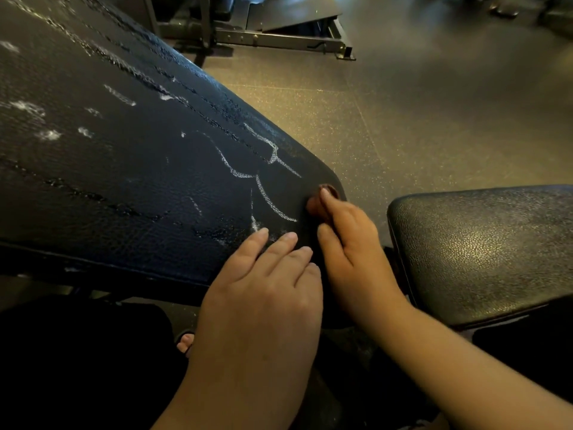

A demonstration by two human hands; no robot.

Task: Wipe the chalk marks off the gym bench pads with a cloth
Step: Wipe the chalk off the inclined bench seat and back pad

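The long black back pad [130,169] of the bench fills the left of the view, tilted, with white chalk lines [263,190] and smudges across it. My right hand [347,237] grips a small bunched reddish-brown cloth [319,203] and holds it against the pad's near corner, just right of the curved chalk lines. My left hand [266,287] rests flat on the pad's lower edge with straight fingers, beside the right hand. The black seat pad [483,252] lies to the right, separated by a gap.
Speckled rubber gym floor [403,113] spreads behind the pads. A grey steel machine frame [279,38] stands at the top centre. A bare foot [186,342] shows below the back pad.
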